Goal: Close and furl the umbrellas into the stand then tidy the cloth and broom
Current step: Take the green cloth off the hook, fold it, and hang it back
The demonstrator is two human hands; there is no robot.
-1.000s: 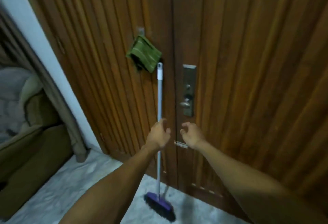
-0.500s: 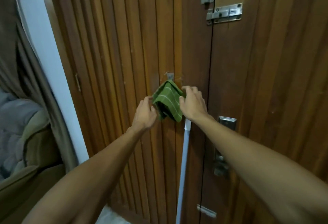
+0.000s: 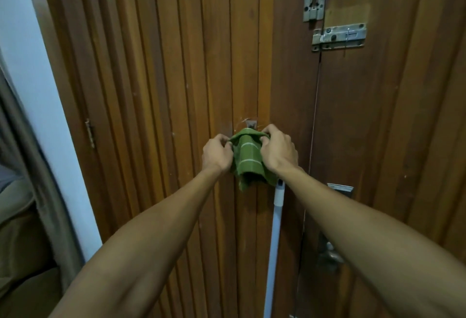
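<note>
A green cloth (image 3: 247,160) with thin white stripes hangs from a small hook (image 3: 251,124) on the wooden door (image 3: 156,65). My left hand (image 3: 216,153) pinches the cloth's upper left edge. My right hand (image 3: 277,151) grips its upper right edge, just below the hook. The broom's white and grey handle (image 3: 274,232) leans upright against the door, directly under the cloth. Its brush head is out of view. No umbrella or stand is visible.
Two metal slide bolts (image 3: 339,36) sit high on the right door leaf, and a lock plate with knob (image 3: 330,254) lies low behind my right forearm. A white wall strip (image 3: 37,105), a curtain (image 3: 32,191) and a sofa (image 3: 17,254) are on the left.
Both hands rose from beside the broom handle up to the green cloth and closed on its top edges. The view tilted upward, so the broom head left the frame.
</note>
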